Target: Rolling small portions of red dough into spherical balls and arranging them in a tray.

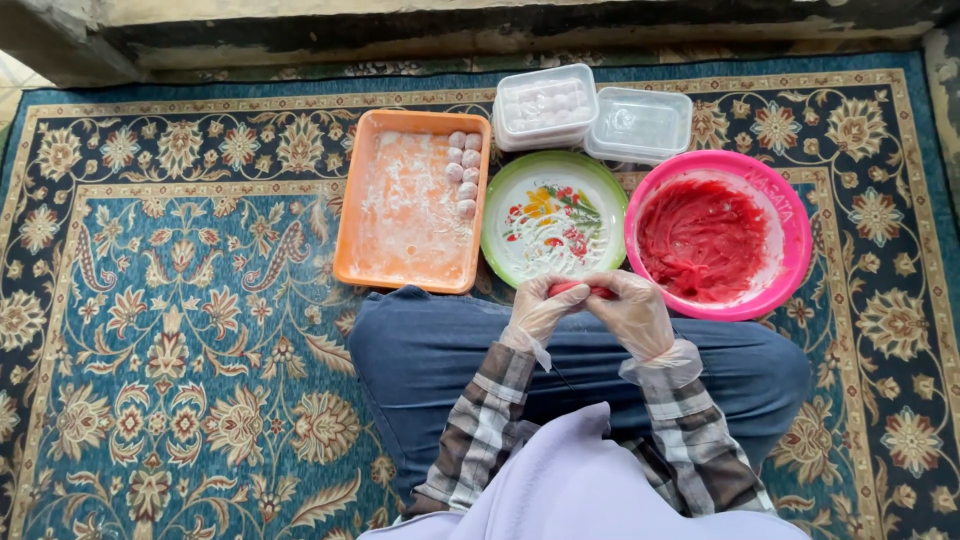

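Seated on the carpet (180,330), we are pinching a red lump (582,289) between our gloved left hand (545,310) and right hand (632,312), fingers curled closed around it, the pink bowl (790,215), plate (500,215) and orange tray (352,225) lying within reach.
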